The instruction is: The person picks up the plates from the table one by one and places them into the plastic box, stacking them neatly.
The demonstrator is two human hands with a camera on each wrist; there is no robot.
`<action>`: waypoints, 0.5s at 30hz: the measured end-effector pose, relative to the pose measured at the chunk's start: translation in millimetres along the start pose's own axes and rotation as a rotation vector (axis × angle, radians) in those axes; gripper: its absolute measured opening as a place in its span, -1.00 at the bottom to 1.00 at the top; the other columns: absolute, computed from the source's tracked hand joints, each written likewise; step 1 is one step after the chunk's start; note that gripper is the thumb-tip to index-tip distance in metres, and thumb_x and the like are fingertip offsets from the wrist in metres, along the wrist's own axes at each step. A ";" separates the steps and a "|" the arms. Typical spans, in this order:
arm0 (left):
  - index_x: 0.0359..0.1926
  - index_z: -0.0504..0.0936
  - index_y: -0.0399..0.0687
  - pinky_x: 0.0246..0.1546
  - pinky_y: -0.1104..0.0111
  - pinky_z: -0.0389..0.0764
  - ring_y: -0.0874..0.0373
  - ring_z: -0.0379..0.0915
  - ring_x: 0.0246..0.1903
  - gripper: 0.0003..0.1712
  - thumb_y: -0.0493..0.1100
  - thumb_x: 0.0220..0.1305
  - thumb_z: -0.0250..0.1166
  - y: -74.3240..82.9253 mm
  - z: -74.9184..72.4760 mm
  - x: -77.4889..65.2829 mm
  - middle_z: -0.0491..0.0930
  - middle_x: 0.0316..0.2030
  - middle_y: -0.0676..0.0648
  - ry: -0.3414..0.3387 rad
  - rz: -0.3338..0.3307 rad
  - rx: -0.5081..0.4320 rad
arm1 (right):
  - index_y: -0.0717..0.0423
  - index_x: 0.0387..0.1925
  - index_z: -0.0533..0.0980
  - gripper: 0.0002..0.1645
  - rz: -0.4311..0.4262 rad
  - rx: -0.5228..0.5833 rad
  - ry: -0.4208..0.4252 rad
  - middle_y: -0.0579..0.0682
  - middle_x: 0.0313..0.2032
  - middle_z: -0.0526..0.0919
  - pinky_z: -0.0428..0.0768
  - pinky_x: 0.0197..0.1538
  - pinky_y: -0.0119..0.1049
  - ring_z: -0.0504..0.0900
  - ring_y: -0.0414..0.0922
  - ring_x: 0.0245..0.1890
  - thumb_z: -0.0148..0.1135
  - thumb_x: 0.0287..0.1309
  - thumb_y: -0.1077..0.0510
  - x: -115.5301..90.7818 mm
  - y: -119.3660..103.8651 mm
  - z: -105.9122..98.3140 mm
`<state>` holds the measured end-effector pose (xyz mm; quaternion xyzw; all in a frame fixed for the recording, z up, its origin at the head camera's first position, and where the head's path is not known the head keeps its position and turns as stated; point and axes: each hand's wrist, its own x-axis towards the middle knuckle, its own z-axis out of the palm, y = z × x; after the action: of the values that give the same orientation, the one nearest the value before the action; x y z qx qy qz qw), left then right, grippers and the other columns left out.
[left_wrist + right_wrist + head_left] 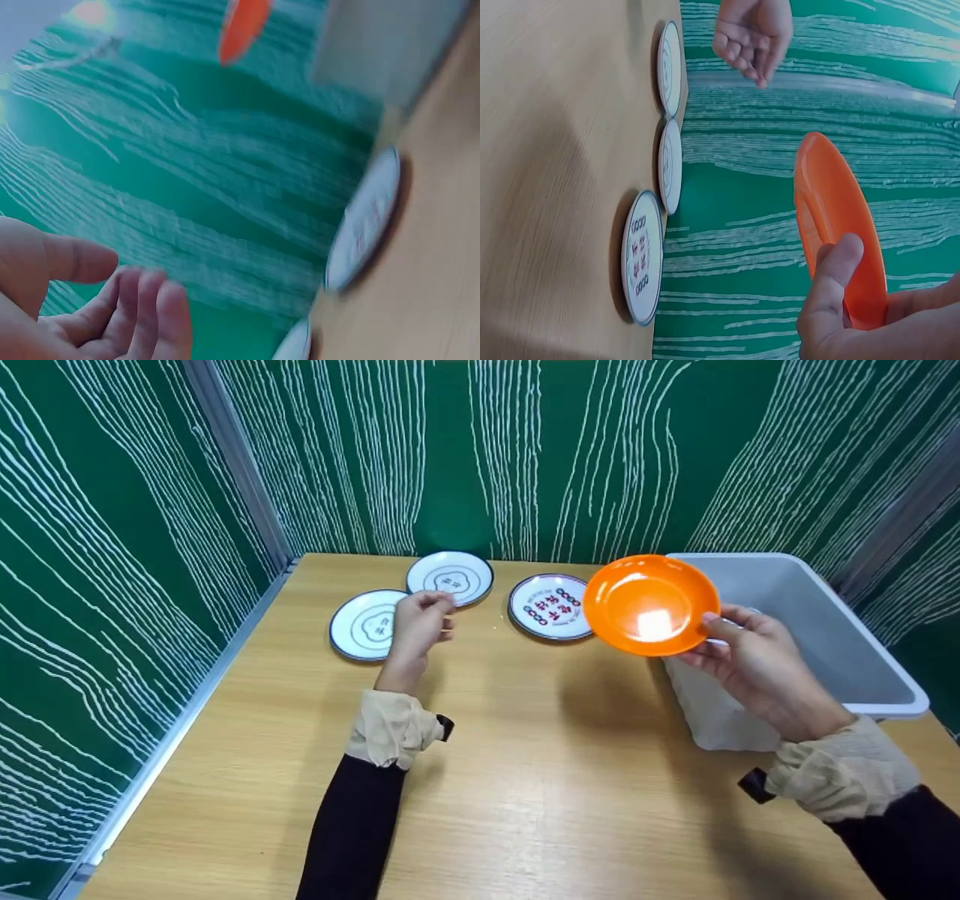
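Note:
An orange plate (651,607) is tilted in the air, its rim pinched between thumb and fingers of my right hand (765,667). In the right wrist view the thumb lies across the inside of the orange plate (844,225). My left hand (421,634) hovers over the table with loosely curled fingers and nothing in them. Below it sit two white plates with dark rims, the left plate (360,626) partly covered by that hand and the rear plate (454,570) beside it. A white plate with red characters (544,607) rests farther right.
A grey plastic bin (810,630) stands at the table's right side, under and behind my right hand. Green panels (465,450) with white wavy lines enclose the back and sides. The wooden table (510,780) extends toward me.

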<state>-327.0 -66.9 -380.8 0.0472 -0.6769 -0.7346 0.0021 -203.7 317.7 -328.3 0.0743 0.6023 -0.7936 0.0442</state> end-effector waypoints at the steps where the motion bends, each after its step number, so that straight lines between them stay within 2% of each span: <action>1: -0.08 0.67 -0.22 -0.45 0.41 0.66 0.12 0.53 -0.42 -0.85 -0.27 0.45 0.22 -1.6 -4.2 3.0 0.58 -0.27 -0.09 0.040 0.005 0.037 | 0.11 0.24 0.32 -0.52 -0.003 0.017 0.007 0.02 -0.04 0.60 0.75 -0.03 -0.31 0.70 -0.06 -0.22 0.25 0.41 0.11 0.3 -1.0 -4.0; 3: -0.07 0.67 -0.22 -0.41 0.41 0.62 0.12 0.51 -0.34 -0.84 -0.26 0.44 0.24 -5.2 -13.8 9.3 0.58 -0.24 -0.09 0.113 0.018 0.107 | 0.11 0.21 0.35 -0.55 -0.011 0.060 0.016 0.03 -0.07 0.60 0.76 -0.06 -0.31 0.69 -0.04 -0.25 0.26 0.41 0.11 0.8 -3.1 -12.7; 7: -0.05 0.66 -0.23 -0.21 0.40 0.55 0.09 0.49 -0.13 -0.81 -0.26 0.37 0.27 -13.3 -38.4 19.7 0.59 -0.14 -0.10 0.215 0.016 0.230 | 0.08 0.18 0.36 -0.56 -0.024 0.123 0.055 0.00 -0.03 0.54 0.76 -0.06 -0.30 0.67 -0.03 -0.25 0.28 0.38 0.10 1.4 -7.6 -32.5; 12: -0.08 0.63 -0.26 0.00 0.27 0.52 0.00 0.48 -0.04 -0.79 -0.27 0.29 0.24 -23.5 -68.5 27.5 0.59 -0.11 -0.15 0.317 0.018 0.364 | -0.13 0.31 0.31 -0.41 0.018 0.100 0.160 -0.07 0.18 0.42 0.69 0.08 -0.35 0.58 -0.08 -0.03 0.29 0.33 -0.03 1.8 -14.5 -58.5; 15: -0.03 0.63 -0.26 0.12 0.19 0.49 -0.05 0.47 0.03 -0.72 -0.22 0.29 0.24 -27.7 -82.3 29.5 0.59 -0.03 -0.18 0.376 -0.010 0.460 | -0.23 0.34 0.29 -0.41 0.030 0.100 0.232 -0.08 0.21 0.37 0.69 0.08 -0.37 0.52 -0.09 0.04 0.25 0.36 -0.06 3.2 -16.5 -72.4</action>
<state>-348.8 -148.3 -416.9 0.1850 -0.8130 -0.5404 0.1130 -204.9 392.0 -332.2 0.1770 0.5619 -0.8078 -0.0176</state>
